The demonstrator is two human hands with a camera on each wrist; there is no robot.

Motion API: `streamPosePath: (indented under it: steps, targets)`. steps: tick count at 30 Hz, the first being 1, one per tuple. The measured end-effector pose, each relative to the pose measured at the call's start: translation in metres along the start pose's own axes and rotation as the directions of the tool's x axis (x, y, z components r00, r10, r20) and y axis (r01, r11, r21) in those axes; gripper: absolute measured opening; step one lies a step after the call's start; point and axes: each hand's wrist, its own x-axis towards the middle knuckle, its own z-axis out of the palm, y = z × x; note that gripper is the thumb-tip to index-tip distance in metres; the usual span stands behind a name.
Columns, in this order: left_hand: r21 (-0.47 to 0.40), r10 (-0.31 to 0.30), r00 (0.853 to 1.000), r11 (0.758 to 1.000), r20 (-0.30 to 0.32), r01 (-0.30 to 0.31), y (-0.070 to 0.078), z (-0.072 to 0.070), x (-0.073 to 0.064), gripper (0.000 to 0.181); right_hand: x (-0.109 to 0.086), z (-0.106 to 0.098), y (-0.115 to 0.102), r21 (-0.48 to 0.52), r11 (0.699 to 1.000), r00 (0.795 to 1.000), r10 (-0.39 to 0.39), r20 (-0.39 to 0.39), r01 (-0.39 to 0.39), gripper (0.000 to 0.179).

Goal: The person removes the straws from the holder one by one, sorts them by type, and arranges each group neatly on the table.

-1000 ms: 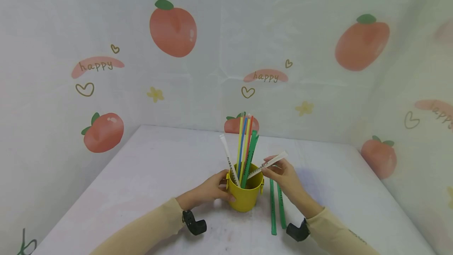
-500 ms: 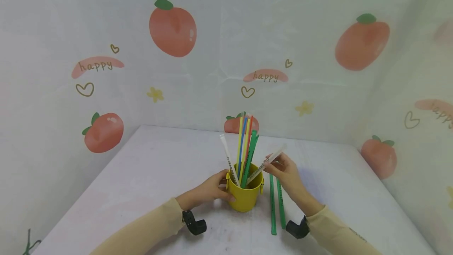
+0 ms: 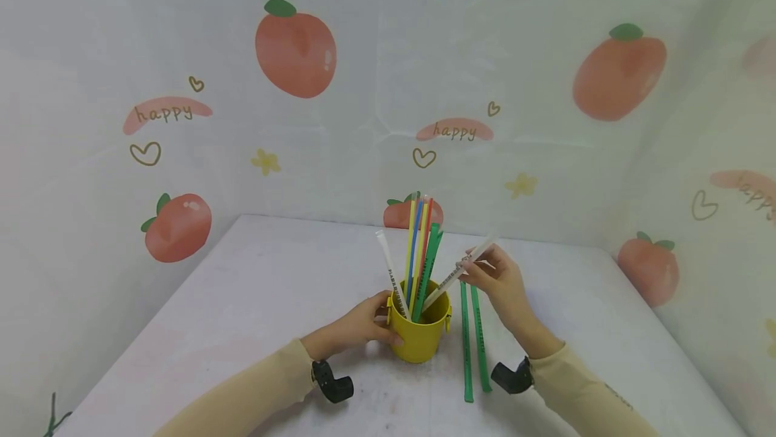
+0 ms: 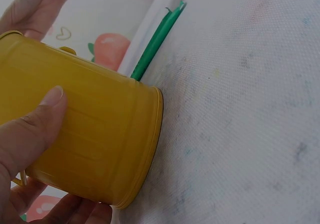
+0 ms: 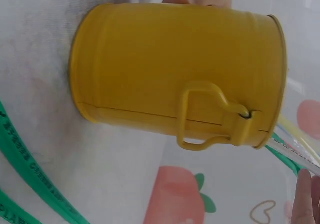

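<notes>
A small yellow bucket (image 3: 418, 344) stands on the table, gripped at its left side by my left hand (image 3: 362, 322). In the left wrist view the thumb (image 4: 37, 134) lies across the bucket's wall, with fingers on the other side. My right hand (image 3: 498, 283) pinches a white paper-wrapped straw (image 3: 447, 281) near its upper end. That straw slants, its lower end inside the bucket. Also leaning in the bucket are another white-wrapped straw (image 3: 390, 262), green-wrapped straws (image 3: 429, 267) and several yellow, blue and red straws (image 3: 415, 242). The bucket's inner bottom is hidden.
Two green-wrapped straws (image 3: 467, 356) lie side by side on the white table (image 3: 291, 269), right of the bucket. A looped side handle (image 5: 182, 114) hangs on the bucket's wall. A fruit-printed curtain (image 3: 364, 87) hangs behind the table.
My right hand has moved up and to the right along with the white straw, which now stands somewhat steeper. The left hand and the bucket have stayed in place.
</notes>
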Motion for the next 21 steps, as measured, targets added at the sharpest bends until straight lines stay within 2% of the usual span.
streamPosePath:
  steps: [10, 14, 17, 21]
  targets:
    - [0.004, -0.003, 1.0, 1.0, 0.001, 0.003, 0.003, 0.0, -0.002, 0.075, 0.009, -0.004, -0.019, 0.0, 0.998, 0.997, -0.056, -0.062, 0.056, 0.021]
    - [-0.002, -0.003, 1.0, 1.0, 0.0, 0.003, 0.004, 0.0, -0.002, 0.075, 0.013, -0.007, -0.026, 0.051, 0.995, 0.991, -0.084, -0.1, 0.09, 0.015]
    - [-0.004, 0.003, 1.0, 1.0, 0.004, -0.003, 0.004, 0.0, -0.002, 0.075, 0.016, -0.008, -0.031, 0.096, 0.989, 0.987, -0.097, -0.127, 0.11, 0.016]
    - [0.015, 0.02, 1.0, 1.0, 0.016, -0.021, 0.003, 0.0, -0.003, 0.077, 0.019, -0.013, -0.037, 0.107, 0.988, 0.985, -0.099, -0.14, 0.115, 0.019]
